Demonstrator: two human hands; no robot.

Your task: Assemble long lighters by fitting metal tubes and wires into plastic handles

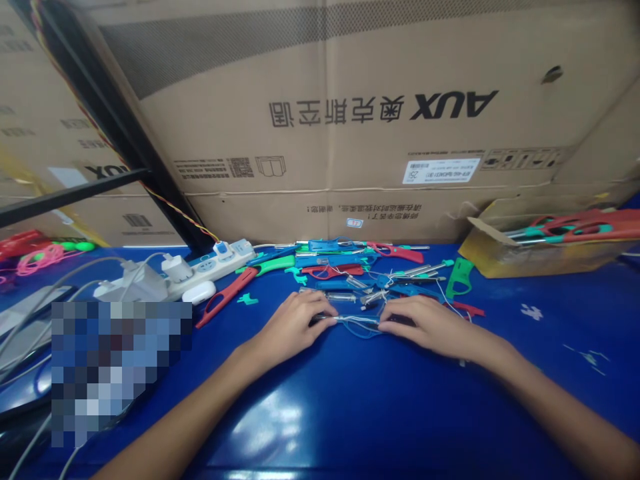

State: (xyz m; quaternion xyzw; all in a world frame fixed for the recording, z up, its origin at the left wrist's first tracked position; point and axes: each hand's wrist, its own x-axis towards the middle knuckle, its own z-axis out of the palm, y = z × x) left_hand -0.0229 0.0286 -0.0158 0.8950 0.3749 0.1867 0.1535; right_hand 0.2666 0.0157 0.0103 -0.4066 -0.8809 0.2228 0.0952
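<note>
Between my hands lies a translucent blue lighter shell (pixel 367 330), of the long-necked kind, with thin white wires along it. My left hand (pixel 300 321) has its fingers closed on the shell's left end. At the right end, my right hand (pixel 425 325) grips it with thumb and fingers; a dark part shows under that palm. Just beyond are loose lighter parts, among them a clear tube (pixel 341 297), a red handle (pixel 333 271), a blue piece (pixel 410 291) and a green handle (pixel 459 279). My fingertips partly hide the shell's ends.
A small cardboard box (pixel 545 263) of red lighters stands at the right. To the left are a white power strip (pixel 207 267) with plugs, a white case (pixel 199 292), cables and a blurred-out object. A large carton (pixel 330 133) walls the back.
</note>
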